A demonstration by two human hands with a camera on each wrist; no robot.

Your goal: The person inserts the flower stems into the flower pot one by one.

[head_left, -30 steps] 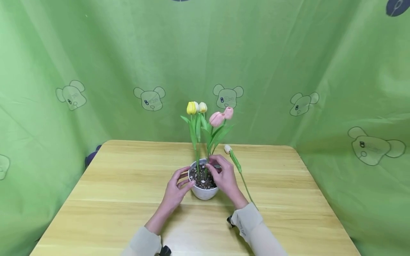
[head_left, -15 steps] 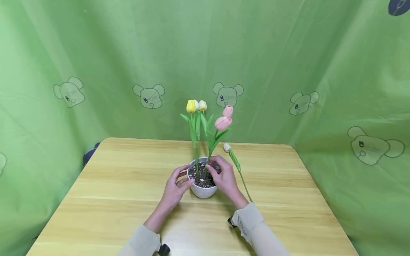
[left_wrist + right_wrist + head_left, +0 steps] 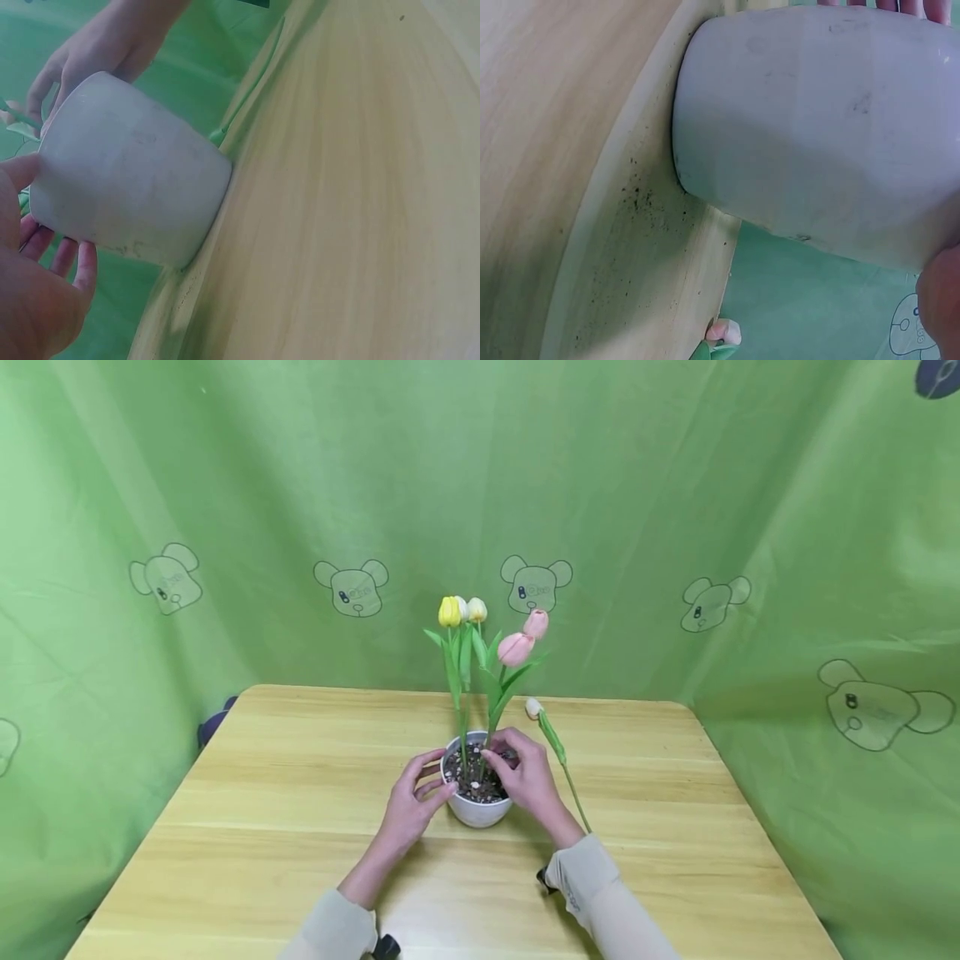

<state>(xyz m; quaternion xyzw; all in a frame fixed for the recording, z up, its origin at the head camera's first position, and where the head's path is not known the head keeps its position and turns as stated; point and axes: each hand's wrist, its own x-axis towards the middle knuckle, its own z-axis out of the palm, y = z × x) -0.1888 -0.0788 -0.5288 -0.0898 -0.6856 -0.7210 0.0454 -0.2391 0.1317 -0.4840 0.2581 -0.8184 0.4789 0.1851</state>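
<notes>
A white flower pot filled with dark, white-flecked soil stands upright on the table. My left hand holds its left side, thumb at the near rim and fingers along the wall; the left wrist view shows this grip on the pot. Over the soil on the right, my right hand pinches the low stem of a pink tulip between thumb and fingers. A second pink tulip leans right just behind it. To the left, a yellow tulip and pale tulips rise from the pot.
A white tulip with a long green stem lies on the wooden table right of the pot. Dark soil crumbs dot the tabletop beside the pot base. Green printed curtains surround the table at the back and sides.
The front pink tulip head swings right and lower, then slightly back left, while the right hand stays at its stem. The left hand keeps its place on the pot.
</notes>
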